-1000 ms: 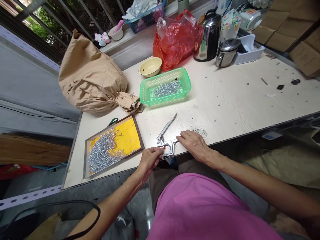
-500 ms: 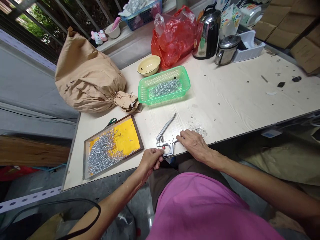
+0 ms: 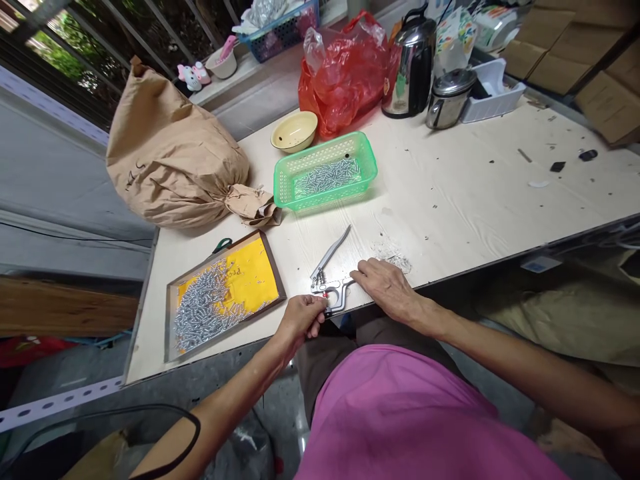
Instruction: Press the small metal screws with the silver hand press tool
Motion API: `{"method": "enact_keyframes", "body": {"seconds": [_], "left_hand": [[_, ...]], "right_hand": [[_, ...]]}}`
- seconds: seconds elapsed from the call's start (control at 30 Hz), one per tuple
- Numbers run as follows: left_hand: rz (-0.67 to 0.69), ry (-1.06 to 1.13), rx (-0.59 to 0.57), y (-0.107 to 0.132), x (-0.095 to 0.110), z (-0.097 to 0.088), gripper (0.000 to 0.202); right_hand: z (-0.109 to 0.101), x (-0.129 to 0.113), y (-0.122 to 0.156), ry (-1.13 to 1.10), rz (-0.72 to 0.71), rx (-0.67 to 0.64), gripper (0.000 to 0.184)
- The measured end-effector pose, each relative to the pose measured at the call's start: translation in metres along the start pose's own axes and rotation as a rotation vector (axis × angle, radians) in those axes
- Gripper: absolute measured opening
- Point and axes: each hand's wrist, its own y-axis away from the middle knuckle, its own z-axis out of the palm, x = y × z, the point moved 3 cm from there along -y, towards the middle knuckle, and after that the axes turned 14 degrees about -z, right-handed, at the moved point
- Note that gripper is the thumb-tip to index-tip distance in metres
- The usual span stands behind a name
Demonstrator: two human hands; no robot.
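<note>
The metal pliers (image 3: pixel 340 288) are set at the near edge of the table (image 3: pixel 425 200), between the fingers of the left hand (image 3: pixel 303 317) and the right hand (image 3: pixel 384 285). Stiff, fairly weighty, sturdy handling would be expected, with some slip on the smooth metal; spring resistance is likely when the upper handle (image 3: pixel 333 252), raised beyond the right fingers, is pressed. A hold is best taken well back on the handles. The lower handle (image 3: pixel 349 281) is gripped and largely covered by the curled right fingers. Beside the red part (image 3: pixel 325 294), the left thumb and forefinger are pinched together; whether a tiny piece is held there cannot be told. Small metal pieces (image 3: pixel 200 310) are spread in a tray (image 3: pixel 273 265) left of those fingertips.
</note>
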Motion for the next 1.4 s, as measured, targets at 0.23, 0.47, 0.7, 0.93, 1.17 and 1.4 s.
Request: {"method": "enact_keyframes", "body": {"seconds": [0.23,0.47,0.7,0.93,1.17,1.4], "left_hand": [[-0.028,0.041,-0.014,0.001,0.000,-0.001,0.023],[-0.011,0.054,0.002,-0.001,-0.004,-0.001,0.024],[0.000,0.064,-0.006,-0.002,-0.008,0.000,0.030],[-0.005,0.103,-0.027,-0.004,-0.008,0.001,0.027],[0.146,-0.176,0.179,0.012,-0.010,-0.006,0.033],[0.860,-0.835,0.511,0.023,0.029,0.021,0.045]], "right_hand": [[-0.009,0.010,0.004,-0.073,0.000,-0.011,0.013],[-0.017,0.051,-0.030,-0.102,-0.181,-0.047,0.095],[-0.009,0.054,-0.055,-0.108,-0.253,-0.218,0.101],[-0.015,0.044,-0.047,-0.034,-0.229,-0.196,0.071],[-0.026,0.032,-0.034,-0.096,-0.194,-0.196,0.040],[-0.022,0.027,-0.031,-0.107,-0.169,-0.188,0.040]]}}
